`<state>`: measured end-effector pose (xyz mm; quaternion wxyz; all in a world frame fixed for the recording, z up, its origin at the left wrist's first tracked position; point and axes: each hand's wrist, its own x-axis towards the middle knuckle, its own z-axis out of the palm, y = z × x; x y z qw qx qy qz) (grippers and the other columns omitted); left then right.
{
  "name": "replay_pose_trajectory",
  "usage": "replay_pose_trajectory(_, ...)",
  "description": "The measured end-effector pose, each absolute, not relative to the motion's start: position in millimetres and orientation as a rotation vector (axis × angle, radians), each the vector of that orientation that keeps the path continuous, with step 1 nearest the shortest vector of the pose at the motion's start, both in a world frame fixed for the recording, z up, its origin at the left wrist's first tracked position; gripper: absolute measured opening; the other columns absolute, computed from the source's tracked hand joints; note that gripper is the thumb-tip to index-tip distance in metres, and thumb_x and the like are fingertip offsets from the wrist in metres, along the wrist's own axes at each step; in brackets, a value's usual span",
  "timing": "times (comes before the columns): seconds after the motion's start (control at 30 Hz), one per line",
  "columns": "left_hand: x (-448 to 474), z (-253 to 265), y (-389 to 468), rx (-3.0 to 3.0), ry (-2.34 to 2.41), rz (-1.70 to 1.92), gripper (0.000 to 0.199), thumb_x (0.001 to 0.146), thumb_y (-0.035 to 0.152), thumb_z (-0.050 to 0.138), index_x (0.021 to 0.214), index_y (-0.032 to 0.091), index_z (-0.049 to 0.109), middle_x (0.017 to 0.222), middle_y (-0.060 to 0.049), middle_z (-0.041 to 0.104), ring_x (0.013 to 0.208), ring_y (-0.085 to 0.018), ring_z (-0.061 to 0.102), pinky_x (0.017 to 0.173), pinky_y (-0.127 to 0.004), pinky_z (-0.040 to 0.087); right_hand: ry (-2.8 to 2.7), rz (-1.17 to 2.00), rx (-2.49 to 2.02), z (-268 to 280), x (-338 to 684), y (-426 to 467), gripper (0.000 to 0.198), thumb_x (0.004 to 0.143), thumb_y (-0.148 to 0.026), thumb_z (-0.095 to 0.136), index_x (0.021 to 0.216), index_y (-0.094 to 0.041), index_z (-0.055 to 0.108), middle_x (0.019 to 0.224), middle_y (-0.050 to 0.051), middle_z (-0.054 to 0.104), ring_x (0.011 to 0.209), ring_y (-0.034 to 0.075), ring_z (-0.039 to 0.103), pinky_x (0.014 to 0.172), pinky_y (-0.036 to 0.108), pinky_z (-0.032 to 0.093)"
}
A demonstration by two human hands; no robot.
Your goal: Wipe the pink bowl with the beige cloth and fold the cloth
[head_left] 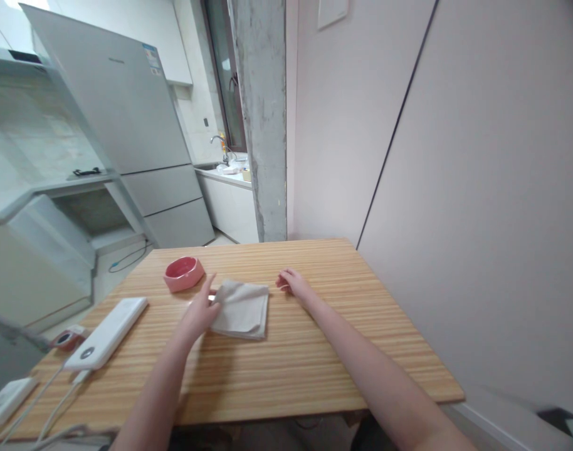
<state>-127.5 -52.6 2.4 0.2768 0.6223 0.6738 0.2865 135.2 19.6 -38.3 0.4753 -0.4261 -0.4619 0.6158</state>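
Observation:
A folded light grey cloth (242,310) lies flat on the wooden table (324,351) in front of me. My left hand (202,310) is at the cloth's left edge, its fingers apart and the thumb by the fabric. A pink bowl (183,274) with an angular rim stands just beyond that hand, to the left. To the right of the cloth and apart from it, my right hand (290,282) rests low over the table with its fingers curled together. A thin pale line shows at those fingertips, too small to name.
On the left of the table lie a white power bank (108,332) with a cable plugged in, a roll of reddish tape (66,340) and a white power strip (7,401). A wall (456,207) runs along the right side. A fridge (112,106) stands beyond the table.

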Motion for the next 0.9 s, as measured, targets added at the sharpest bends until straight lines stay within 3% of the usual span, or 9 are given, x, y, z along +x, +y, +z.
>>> replay_pose_trajectory(0.1, -189.3, 7.3, -66.2, 1.777, 2.21, 0.613, 0.068, 0.072, 0.014, 0.046, 0.139, 0.012, 0.036, 0.117, -0.016, 0.061, 0.102, -0.026, 0.062, 0.084, -0.037, 0.05, -1.061, 1.485, -1.105, -43.9, 138.2, 30.4, 0.029, 0.075, -0.042, 0.063, 0.064, -0.021, 0.048, 0.055, -0.003, 0.058, 0.052, 0.009, 0.055, 0.052, 0.02, 0.044)
replay_pose_trajectory(0.17, -211.3, 5.5, -73.2, 1.844, 2.539, 0.477, 0.056, 0.076, 0.023, 0.047, 0.131, 0.009, 0.047, 0.124, -0.022, 0.056, 0.116, -0.036, 0.053, 0.092, -0.049, 0.044, -1.058, 1.497, -1.105, -45.7, 137.3, 32.4, 0.028, 0.075, -0.041, 0.063, 0.063, -0.02, 0.049, 0.054, -0.003, 0.058, 0.05, 0.009, 0.054, 0.051, 0.02, 0.044)
replay_pose_trajectory(0.23, -212.7, 0.0, -76.1, 1.922, 2.587, 0.356, 0.053, 0.082, 0.032, 0.044, 0.128, 0.007, 0.052, 0.13, -0.024, 0.052, 0.123, -0.038, 0.047, 0.098, -0.051, 0.04, -1.059, 1.512, -1.106, -46.2, 136.2, 31.8, 0.028, 0.075, -0.04, 0.064, 0.063, -0.02, 0.05, 0.054, -0.003, 0.058, 0.05, 0.009, 0.054, 0.051, 0.02, 0.044)
replay_pose_trajectory(0.33, -190.8, -12.5, -74.2, 1.921, 2.398, 0.186, 0.058, 0.088, 0.042, 0.035, 0.137, 0.014, 0.046, 0.144, -0.019, 0.042, 0.134, -0.035, 0.036, 0.105, -0.053, 0.032, -1.065, 1.534, -1.102, -45.4, 136.1, 29.6, 0.027, 0.075, -0.039, 0.065, 0.062, -0.02, 0.051, 0.054, -0.002, 0.059, 0.05, 0.009, 0.055, 0.051, 0.02, 0.045)
replay_pose_trajectory(0.47, -171.3, -23.1, -70.2, 1.741, 2.495, 0.06, 0.065, 0.089, 0.052, 0.031, 0.146, 0.023, 0.033, 0.156, -0.013, 0.02, 0.142, -0.038, 0.017, 0.108, -0.064, 0.017, -1.065, 1.555, -1.097, -43.7, 137.5, 28.2, 0.024, 0.076, -0.034, 0.064, 0.06, -0.018, 0.053, 0.055, -0.002, 0.06, 0.05, 0.008, 0.054, 0.052, 0.019, 0.045)
replay_pose_trajectory(0.63, -156.1, -3.8, -66.4, 1.82, 2.319, 0.268, 0.061, 0.089, 0.044, 0.035, 0.143, 0.016, 0.038, 0.152, -0.019, 0.029, 0.14, -0.039, 0.024, 0.105, -0.066, 0.019, -1.055, 1.563, -1.093, -43.7, 137.2, 29.8, 0.023, 0.076, -0.031, 0.063, 0.059, -0.017, 0.054, 0.055, -0.002, 0.06, 0.05, 0.007, 0.054, 0.051, 0.018, 0.045)
replay_pose_trajectory(0.73, -111.6, 15.6, -53.8, 2.028, 1.819, 0.573, 0.06, 0.087, 0.047, 0.04, 0.139, 0.018, 0.042, 0.145, -0.014, 0.043, 0.134, -0.028, 0.038, 0.108, -0.046, 0.031, -1.037, 1.545, -1.091, -45.0, 137.3, 30.3, 0.023, 0.076, -0.035, 0.064, 0.063, -0.018, 0.055, 0.061, -0.001, 0.062, 0.056, 0.009, 0.058, 0.053, 0.019, 0.047)
replay_pose_trajectory(0.83, -51.1, 22.9, -26.7, 1.979, 1.506, 0.688, 0.042, 0.086, 0.047, 0.044, 0.113, 0.021, 0.062, 0.107, -0.01, 0.069, 0.098, -0.023, 0.064, 0.085, -0.034, 0.048, -0.999, 1.515, -1.041, -46.0, 138.2, 30.7, 0.018, 0.078, -0.038, 0.063, 0.077, -0.02, 0.059, 0.081, 0.003, 0.068, 0.073, 0.012, 0.064, 0.061, 0.021, 0.05)
replay_pose_trajectory(0.9, -16.2, 16.0, -4.8, 2.017, 1.445, 0.638, 0.033, 0.088, 0.04, 0.041, 0.089, 0.018, 0.066, 0.081, -0.007, 0.07, 0.073, -0.019, 0.064, 0.074, -0.031, 0.049, -0.967, 1.484, -1.008, -46.8, 138.9, 31.5, 0.019, 0.08, -0.038, 0.061, 0.089, -0.022, 0.061, 0.092, 0.004, 0.069, 0.083, 0.014, 0.065, 0.067, 0.023, 0.051)
